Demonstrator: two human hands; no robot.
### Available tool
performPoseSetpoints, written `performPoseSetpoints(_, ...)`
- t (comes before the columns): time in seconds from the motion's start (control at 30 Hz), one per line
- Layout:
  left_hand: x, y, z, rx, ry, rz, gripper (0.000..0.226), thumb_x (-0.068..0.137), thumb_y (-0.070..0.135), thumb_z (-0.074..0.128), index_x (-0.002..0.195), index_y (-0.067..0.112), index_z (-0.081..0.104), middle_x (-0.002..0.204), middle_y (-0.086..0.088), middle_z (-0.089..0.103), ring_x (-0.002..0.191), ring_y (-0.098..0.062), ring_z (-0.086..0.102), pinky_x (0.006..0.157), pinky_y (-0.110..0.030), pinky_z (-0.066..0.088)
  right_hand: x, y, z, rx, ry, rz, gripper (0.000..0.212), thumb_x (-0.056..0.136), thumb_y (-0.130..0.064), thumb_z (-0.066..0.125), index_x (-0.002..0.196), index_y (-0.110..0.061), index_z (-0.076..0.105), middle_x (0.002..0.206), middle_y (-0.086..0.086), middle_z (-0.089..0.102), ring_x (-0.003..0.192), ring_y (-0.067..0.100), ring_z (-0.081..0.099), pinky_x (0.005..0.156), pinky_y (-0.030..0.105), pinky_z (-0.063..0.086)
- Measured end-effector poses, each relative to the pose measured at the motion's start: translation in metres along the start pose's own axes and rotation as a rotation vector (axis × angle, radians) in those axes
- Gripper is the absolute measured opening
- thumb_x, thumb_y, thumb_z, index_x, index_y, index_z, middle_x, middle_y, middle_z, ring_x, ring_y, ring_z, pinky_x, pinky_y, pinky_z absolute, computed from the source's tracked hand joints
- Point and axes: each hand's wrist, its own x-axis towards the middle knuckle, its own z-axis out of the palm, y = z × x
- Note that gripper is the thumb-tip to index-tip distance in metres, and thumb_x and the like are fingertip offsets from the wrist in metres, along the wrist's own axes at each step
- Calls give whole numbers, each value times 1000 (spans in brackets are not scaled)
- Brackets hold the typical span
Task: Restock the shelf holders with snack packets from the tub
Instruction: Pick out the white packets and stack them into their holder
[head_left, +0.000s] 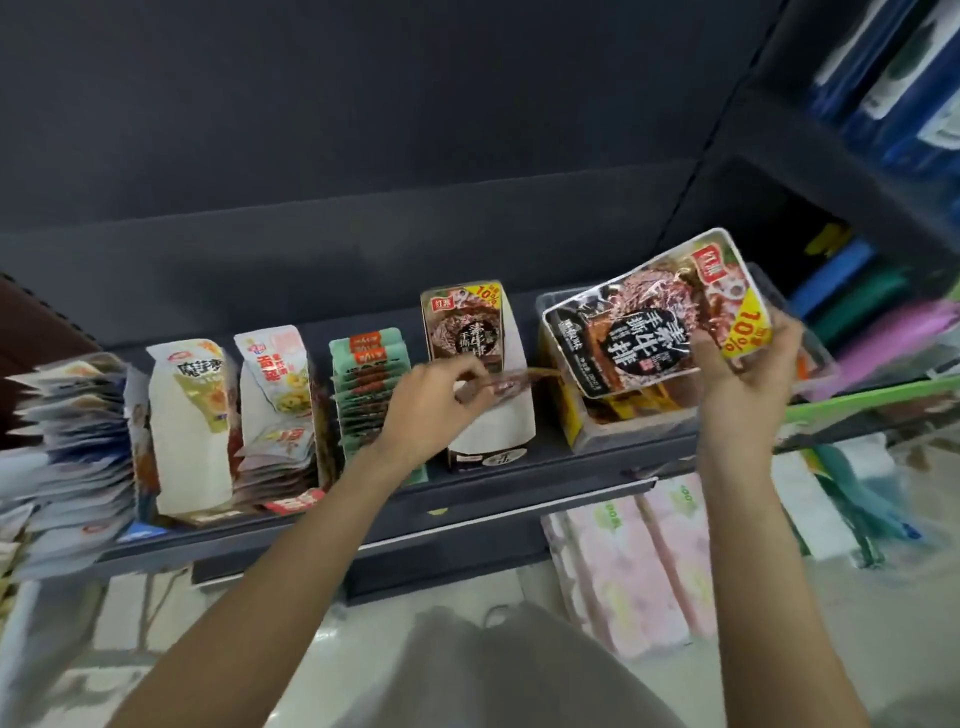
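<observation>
— Progress first, please: how far is the restocking, seen from the head camera?

— Somewhere in the middle, I judge. On the shelf I count five holders or stacks in a row. At the far left is a loose pile of packets. Next is a white holder, then a second holder with red and white packets, then a green stack that looks quite full. The fifth is the brown holder; it shows much white card, so I think it is nearly empty and is the one being filled.

— And the hands?

— The left hand is at the front of the brown holder, and its curled fingers pinch one small packet. It is blurred, so I cannot tell whether it is already inside the holder. The right hand grips a large brown pack, the fingers closed around its right edge. It is held tilted, just above the tub.

— Where is the tub, and how much is left in it?

— The tub is clear plastic and stands on the shelf, just right of the brown holder. Inside I see brown and yellow contents, but I cannot count them. So one small packet and one large pack are in the hands, and more work is left.
</observation>
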Motion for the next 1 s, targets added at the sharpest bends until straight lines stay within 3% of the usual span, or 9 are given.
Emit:
performPoseSetpoints(0.17, -27, 0, -9, 342, -108, 125, 14, 79, 11, 68, 89, 21, 64, 81, 7, 70, 74, -17, 66, 77, -33, 50, 11, 27, 36, -27, -300, 12, 27, 93, -7, 55, 100, -31, 46, 94, -14, 60, 82, -7, 58, 72, 13, 45)
performPoseSetpoints(0.3, -41, 0, -8, 368, -108, 97, 9, 90, 23, 60, 97, 25, 65, 92, 10, 71, 79, -18, 66, 71, -32, 53, 6, 42, 60, -146, -608, -118, 20, 94, -8, 55, 107, -21, 46, 91, -16, 61, 81, -11, 59, 65, 7, 44)
performPoseSetpoints(0.4, -45, 5, -2, 331, -15, 102, 7, 88, 21, 65, 93, 24, 69, 87, 8, 73, 69, -18, 67, 63, -30, 53, -7, 56, 66, -304, -827, -236, 16, 96, -10, 52, 105, -23, 48, 88, -12, 59, 77, -9, 59, 55, 6, 42)
performPoseSetpoints(0.53, -50, 11, 8, 261, 83, 44, 10, 87, 24, 68, 95, 23, 72, 87, 5, 74, 65, -18, 68, 59, -28, 49, -18, 72, 61, -460, -1091, -254, 14, 97, -13, 51, 107, -22, 52, 85, -6, 61, 68, 1, 58, 52, 13, 41)
performPoseSetpoints(0.6, -52, 11, 12, 261, 109, 16, 10, 86, 23, 68, 95, 22, 73, 88, 5, 74, 67, -20, 68, 58, -29, 51, -19, 74, 58, -497, -1144, -157, 15, 98, -14, 48, 101, -29, 51, 74, 2, 59, 60, 13, 54, 53, 27, 35)
performPoseSetpoints(0.67, -56, 13, 16, 280, 112, 31, 8, 82, 21, 73, 90, 20, 74, 83, 5, 73, 66, -19, 68, 58, -26, 49, -18, 74, 53, -503, -1158, -60, 20, 98, -12, 45, 97, -30, 51, 76, 11, 59, 65, 22, 53, 57, 33, 35)
performPoseSetpoints(0.83, -72, 17, 19, 275, 163, 58, 16, 75, 23, 79, 90, 20, 74, 82, 6, 73, 67, -16, 68, 60, -25, 52, -17, 69, 40, -508, -1213, -2, 27, 97, -8, 40, 101, -29, 56, 95, 1, 65, 87, 21, 60, 79, 44, 47)
performPoseSetpoints(0.9, -77, 16, 16, 273, 231, 41, 18, 76, 24, 77, 93, 19, 73, 82, 6, 71, 67, -15, 66, 61, -24, 52, -19, 68, 35, -492, -1215, 10, 29, 97, -8, 39, 106, -28, 58, 100, 0, 66, 94, 22, 61, 83, 41, 48)
performPoseSetpoints(1.0, -84, 17, 8, 243, 330, 35, 14, 83, 25, 67, 95, 18, 71, 82, 7, 68, 72, -13, 64, 62, -26, 53, -24, 64, 33, -498, -1187, -28, 30, 97, -7, 40, 112, -27, 58, 109, -6, 65, 93, 2, 59, 72, 15, 46)
